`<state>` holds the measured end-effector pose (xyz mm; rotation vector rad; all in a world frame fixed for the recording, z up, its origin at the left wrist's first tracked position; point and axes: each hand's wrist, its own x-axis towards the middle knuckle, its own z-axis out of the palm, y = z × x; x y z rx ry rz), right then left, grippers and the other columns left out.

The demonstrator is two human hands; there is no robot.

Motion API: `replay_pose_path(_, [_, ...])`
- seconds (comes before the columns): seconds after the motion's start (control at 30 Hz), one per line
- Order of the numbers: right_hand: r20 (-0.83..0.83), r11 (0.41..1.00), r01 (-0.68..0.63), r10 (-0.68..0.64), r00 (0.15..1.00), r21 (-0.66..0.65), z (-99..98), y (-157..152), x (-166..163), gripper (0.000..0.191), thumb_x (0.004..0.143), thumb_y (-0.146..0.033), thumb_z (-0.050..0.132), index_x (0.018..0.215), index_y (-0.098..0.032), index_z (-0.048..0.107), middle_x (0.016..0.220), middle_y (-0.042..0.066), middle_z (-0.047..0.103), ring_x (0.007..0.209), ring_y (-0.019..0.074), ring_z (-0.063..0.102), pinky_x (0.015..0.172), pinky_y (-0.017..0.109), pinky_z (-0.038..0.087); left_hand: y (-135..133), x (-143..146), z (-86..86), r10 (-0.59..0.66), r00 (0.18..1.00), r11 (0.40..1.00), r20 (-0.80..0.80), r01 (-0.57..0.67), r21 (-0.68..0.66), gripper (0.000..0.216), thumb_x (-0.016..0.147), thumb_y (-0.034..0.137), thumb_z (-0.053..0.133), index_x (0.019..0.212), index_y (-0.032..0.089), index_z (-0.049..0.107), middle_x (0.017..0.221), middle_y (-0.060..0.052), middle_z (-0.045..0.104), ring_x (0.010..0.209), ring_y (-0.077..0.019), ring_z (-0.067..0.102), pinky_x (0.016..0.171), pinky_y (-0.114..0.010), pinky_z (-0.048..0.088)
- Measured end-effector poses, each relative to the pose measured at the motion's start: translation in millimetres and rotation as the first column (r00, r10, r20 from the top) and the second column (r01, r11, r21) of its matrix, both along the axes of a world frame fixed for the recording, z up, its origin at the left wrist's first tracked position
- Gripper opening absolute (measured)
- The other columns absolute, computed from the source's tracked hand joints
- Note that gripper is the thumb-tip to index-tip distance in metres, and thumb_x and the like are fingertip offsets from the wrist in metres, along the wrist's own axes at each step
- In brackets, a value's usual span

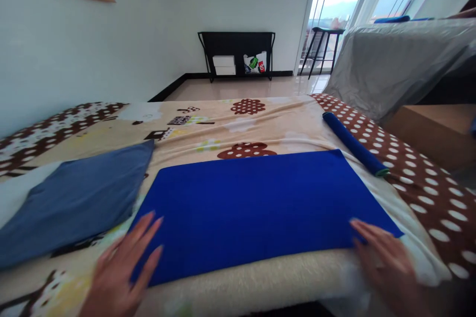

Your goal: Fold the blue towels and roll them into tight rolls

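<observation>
1. Your left hand lies at the near left corner of the blue cloth. Its grip is open, with the fingers spread and their tips resting on the cloth, holding nothing.
2. Your right hand is at the near right corner of the cloth. Its grip is open too, with the fingers stretched out flat along the cloth's edge. The hand is blurred, so you cannot tell whether the thumb is tucked under.
3. The cloth lies flat and spread wide on the bed, along the near edge, its long side running left to right.
4. A pillow in darker blue sits towards the bed's left edge, just beside the cloth's far left corner.
5. A roll of the same blue cloth lies near the bed's right edge, slanting away from you, close to the cloth's far right corner but apart from it.
6. A patterned blanket covers the bed under all of these.
</observation>
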<state>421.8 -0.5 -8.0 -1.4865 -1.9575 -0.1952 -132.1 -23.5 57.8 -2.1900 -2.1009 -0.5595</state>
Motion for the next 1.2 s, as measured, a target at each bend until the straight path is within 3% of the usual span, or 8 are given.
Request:
replay_pose_path(0.07, [0.000,0.978,-0.207,0.207,0.978,-0.007,12.2,-2,-59,0.061,0.092,-0.024,0.051,0.148,-0.043,0.036,0.099,0.004,0.069,0.087,0.0242,0.066,0.075,0.042,0.054,58,55,25.3,-0.119,0.983,0.993,0.137,0.116,0.031,0.044,0.092,0.047,0.042,0.134,0.041,0.054,0.137,0.001,0.060,0.127,-0.0252,0.055,0.109,-0.049,0.042])
replay_pose_path(0.17, [0.075,0.920,-0.389,0.391,0.917,-0.039,18.1,-10,-132,0.049,0.093,-0.019,0.049,0.141,-0.028,0.048,0.077,0.002,0.066,0.066,0.0201,0.063,0.062,0.035,0.049,151,124,38.7,-0.211,0.963,0.972,0.168,0.224,-0.067,0.031,0.095,0.040,0.046,0.105,0.024,0.071,0.113,-0.005,0.071,0.108,-0.0206,0.064,0.099,-0.038,0.049])
replay_pose_path(0.27, [0.143,0.929,-0.369,0.365,0.920,0.006,10.4,-14,-169,0.036,0.094,-0.017,0.042,0.128,-0.019,0.056,0.070,0.002,0.064,0.059,0.0197,0.063,0.057,0.034,0.045,223,166,23.9,-0.176,0.978,0.979,0.116,0.186,-0.082,0.025,0.093,0.037,0.058,0.104,0.016,0.067,0.115,-0.009,0.067,0.111,-0.0223,0.062,0.099,-0.046,0.048])
replay_pose_path(0.37, [0.163,0.933,-0.349,0.332,0.929,0.090,-3.5,-14,-182,0.037,0.092,-0.012,0.034,0.120,-0.014,0.058,0.065,0.003,0.063,0.051,0.0191,0.060,0.050,0.034,0.041,261,188,0.6,-0.128,0.989,0.987,0.079,0.135,-0.082,0.032,0.092,0.038,0.061,0.117,0.017,0.061,0.124,-0.009,0.062,0.113,-0.0238,0.060,0.097,-0.049,0.050])
replay_pose_path(0.6, [0.118,0.933,-0.307,0.289,0.950,0.188,-11.4,-7,-189,0.036,0.091,-0.005,0.031,0.108,-0.017,0.060,0.059,0.000,0.060,0.046,0.0158,0.057,0.048,0.031,0.038,287,195,-29.9,-0.142,0.983,0.984,0.119,0.154,-0.094,0.036,0.092,0.038,0.061,0.122,0.017,0.059,0.127,-0.009,0.060,0.112,-0.0240,0.060,0.095,-0.048,0.051])
replay_pose_path(0.83, [0.024,0.924,-0.276,0.280,0.960,0.266,-1.3,-5,-195,0.032,0.092,-0.002,0.033,0.095,-0.016,0.061,0.058,-0.001,0.060,0.047,0.0136,0.059,0.052,0.028,0.038,289,195,-27.7,-0.121,0.958,0.985,0.259,0.149,-0.091,0.037,0.092,0.037,0.062,0.122,0.017,0.058,0.127,-0.010,0.059,0.112,-0.0243,0.060,0.095,-0.048,0.052])
replay_pose_path(1.0, [-0.077,0.910,-0.285,0.321,0.944,0.301,33.5,1,-187,0.025,0.094,-0.008,0.039,0.092,-0.018,0.062,0.055,-0.005,0.059,0.044,0.0085,0.057,0.052,0.023,0.039,291,186,11.8,-0.139,0.868,0.984,0.476,0.174,-0.031,0.035,0.092,0.038,0.061,0.119,0.017,0.059,0.121,-0.009,0.062,0.105,-0.0218,0.062,0.089,-0.045,0.054])
replay_pose_path(1.2, [-0.281,0.950,-0.266,0.304,0.910,0.163,160.3,14,-107,0.012,0.089,-0.024,0.057,0.095,-0.026,0.068,0.071,-0.007,0.071,0.047,0.0062,0.060,0.050,0.018,0.046,273,146,109.1,-0.246,0.579,0.969,0.777,0.134,0.207,0.024,0.091,0.038,0.062,0.099,0.015,0.061,0.086,-0.001,0.063,0.072,-0.0120,0.060,0.066,-0.028,0.052])
